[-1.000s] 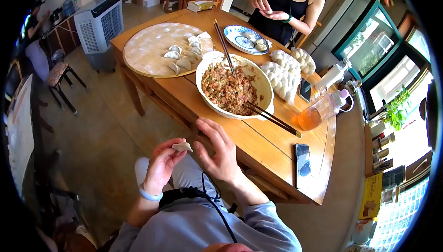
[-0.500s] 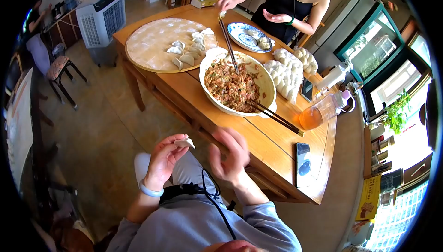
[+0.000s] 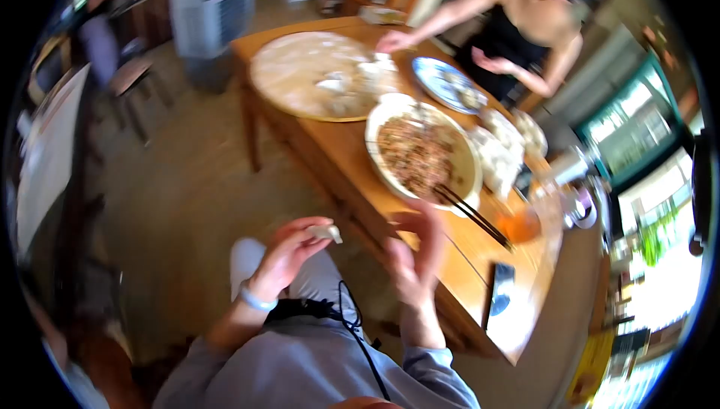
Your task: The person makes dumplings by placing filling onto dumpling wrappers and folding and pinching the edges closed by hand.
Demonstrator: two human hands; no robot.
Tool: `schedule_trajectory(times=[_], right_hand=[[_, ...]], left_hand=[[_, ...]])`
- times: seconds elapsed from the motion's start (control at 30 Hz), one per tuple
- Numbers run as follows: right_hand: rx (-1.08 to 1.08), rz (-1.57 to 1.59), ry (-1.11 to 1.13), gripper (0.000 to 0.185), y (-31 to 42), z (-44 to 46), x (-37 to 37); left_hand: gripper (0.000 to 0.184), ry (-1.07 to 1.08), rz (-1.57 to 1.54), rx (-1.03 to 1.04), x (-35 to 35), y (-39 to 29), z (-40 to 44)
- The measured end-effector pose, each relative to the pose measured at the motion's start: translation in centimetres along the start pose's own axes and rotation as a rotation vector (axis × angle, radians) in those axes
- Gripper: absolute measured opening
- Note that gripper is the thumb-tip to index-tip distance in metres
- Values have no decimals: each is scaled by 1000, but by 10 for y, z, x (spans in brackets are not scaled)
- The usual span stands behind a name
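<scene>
In my left hand a small pale dumpling is pinched between thumb and fingertips, above my lap. My right hand is raised to the right of it, blurred, with thumb and fingers apart and nothing visible in them. Just beyond my right hand, on the table, stands a large cream bowl of minced filling. Dark chopsticks lean out over the bowl's near right rim. Further back, several folded dumplings lie on a round floured board.
Across the wooden table a person reaches a hand to the board's right edge. Near that person are a blue-and-white plate and bagged white pieces. A phone and a jug of amber liquid occupy the right side.
My view has swung, so the scene sits further right and is blurred. The other person's hand has moved down to the board's edge. My left hand still holds the dumpling; my right hand stays raised.
</scene>
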State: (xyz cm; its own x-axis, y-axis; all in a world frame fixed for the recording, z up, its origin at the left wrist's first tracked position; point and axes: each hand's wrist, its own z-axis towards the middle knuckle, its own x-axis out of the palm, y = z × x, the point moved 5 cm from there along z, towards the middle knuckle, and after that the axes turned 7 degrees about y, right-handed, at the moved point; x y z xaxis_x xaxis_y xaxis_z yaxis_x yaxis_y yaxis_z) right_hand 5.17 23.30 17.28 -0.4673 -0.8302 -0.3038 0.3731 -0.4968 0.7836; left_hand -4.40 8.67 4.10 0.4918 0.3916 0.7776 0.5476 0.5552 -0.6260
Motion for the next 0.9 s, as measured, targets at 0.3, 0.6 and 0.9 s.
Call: schedule_trajectory(times=[0.3,0.6,0.9], right_hand=[[-66,-182,195,52,-40,2,50],[475,725,374,42,-109,-37,129],[669,900,437,24,-132,-37,144]], left_hand=[[27,-67,4,106,-19,-13,-7],[29,-145,401,183,-26,-9,-18],[50,-79,640,155,-21,-18,-34]])
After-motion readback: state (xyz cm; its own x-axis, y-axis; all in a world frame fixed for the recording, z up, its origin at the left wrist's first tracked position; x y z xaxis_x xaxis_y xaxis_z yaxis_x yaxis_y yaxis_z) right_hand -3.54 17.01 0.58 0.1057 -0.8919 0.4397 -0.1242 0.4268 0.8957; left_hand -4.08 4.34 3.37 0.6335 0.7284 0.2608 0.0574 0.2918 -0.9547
